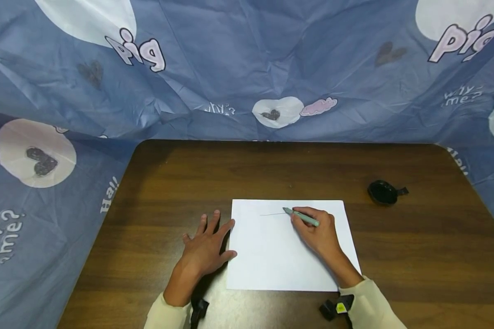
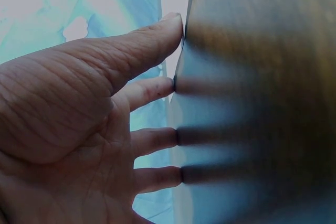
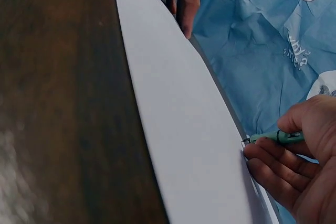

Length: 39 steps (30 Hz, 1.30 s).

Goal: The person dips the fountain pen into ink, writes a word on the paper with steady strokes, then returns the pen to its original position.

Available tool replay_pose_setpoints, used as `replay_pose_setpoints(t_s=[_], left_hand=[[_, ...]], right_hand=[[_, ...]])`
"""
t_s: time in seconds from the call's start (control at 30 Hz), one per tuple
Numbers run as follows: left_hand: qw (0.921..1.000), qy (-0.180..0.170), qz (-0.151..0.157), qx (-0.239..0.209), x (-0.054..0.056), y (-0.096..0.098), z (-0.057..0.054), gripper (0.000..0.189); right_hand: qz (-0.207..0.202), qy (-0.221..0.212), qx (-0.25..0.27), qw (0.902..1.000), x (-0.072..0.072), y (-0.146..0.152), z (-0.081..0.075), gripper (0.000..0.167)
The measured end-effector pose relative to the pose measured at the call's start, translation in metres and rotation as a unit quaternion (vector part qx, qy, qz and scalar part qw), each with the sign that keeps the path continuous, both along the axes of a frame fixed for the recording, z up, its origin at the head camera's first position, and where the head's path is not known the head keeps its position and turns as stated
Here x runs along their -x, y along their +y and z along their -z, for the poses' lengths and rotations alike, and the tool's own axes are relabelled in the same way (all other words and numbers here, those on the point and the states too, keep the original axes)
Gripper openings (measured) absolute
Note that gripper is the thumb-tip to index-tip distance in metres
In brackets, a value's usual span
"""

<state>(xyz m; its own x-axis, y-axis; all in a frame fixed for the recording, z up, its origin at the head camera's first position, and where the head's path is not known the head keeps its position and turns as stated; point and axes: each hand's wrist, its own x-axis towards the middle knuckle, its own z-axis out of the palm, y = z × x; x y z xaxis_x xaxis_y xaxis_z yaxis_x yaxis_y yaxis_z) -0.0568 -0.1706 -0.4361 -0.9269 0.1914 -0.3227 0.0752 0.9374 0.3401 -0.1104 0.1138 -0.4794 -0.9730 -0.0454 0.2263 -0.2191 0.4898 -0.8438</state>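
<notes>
My right hand point(image 1: 318, 230) pinches a green pen point(image 1: 306, 218) between thumb and fingers. The pen's tip meets a white sheet of paper point(image 1: 271, 256) near its top edge, at the right end of a thin, nearly level line point(image 1: 271, 214). In the right wrist view the pen point(image 3: 286, 137) shows a dark tip close to the sheet. My left hand point(image 1: 206, 251) lies spread at the paper's left side, thumb and index fingertip right at its edge. The left wrist view shows its fingers straight, with the fingertips point(image 2: 176, 136) down on the tabletop.
A small black round object with a short tab point(image 1: 383, 192) lies on the brown wooden table point(image 1: 156, 192), right of the paper. A blue printed cloth point(image 1: 214, 55) hangs behind the table and shows at both sides. Each wrist wears a black strap-on device.
</notes>
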Motion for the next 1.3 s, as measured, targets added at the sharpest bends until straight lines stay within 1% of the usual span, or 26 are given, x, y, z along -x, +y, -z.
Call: replay_pose_setpoints(t_s=[0.17, 0.37, 0.7, 0.97, 1.3], left_hand=[[1.0000, -0.006, -0.001, 0.005, 0.0002, -0.0002, -0.0005, 0.074], [1.0000, -0.003, 0.000, 0.006, 0.0002, -0.0008, -0.0003, 0.074], [1.0000, 0.001, -0.002, 0.003, 0.0004, -0.0002, 0.0008, 0.074], [0.9999, 0.008, 0.000, 0.010, 0.0004, 0.0000, 0.0005, 0.074], [0.9999, 0.013, 0.002, 0.009, 0.0000, -0.0002, 0.0008, 0.073]], right_hand=[[0.002, 0.006, 0.004, 1.0000, -0.0003, -0.0004, 0.0018, 0.018], [0.002, 0.003, 0.018, 0.9998, -0.0011, -0.0010, 0.0019, 0.018], [0.003, 0.005, 0.008, 0.9999, -0.0009, -0.0008, 0.0017, 0.017], [-0.002, 0.004, 0.009, 1.0000, -0.0026, -0.0001, 0.0018, 0.018], [-0.002, -0.015, 0.005, 0.9999, -0.0063, 0.0003, 0.0012, 0.018]])
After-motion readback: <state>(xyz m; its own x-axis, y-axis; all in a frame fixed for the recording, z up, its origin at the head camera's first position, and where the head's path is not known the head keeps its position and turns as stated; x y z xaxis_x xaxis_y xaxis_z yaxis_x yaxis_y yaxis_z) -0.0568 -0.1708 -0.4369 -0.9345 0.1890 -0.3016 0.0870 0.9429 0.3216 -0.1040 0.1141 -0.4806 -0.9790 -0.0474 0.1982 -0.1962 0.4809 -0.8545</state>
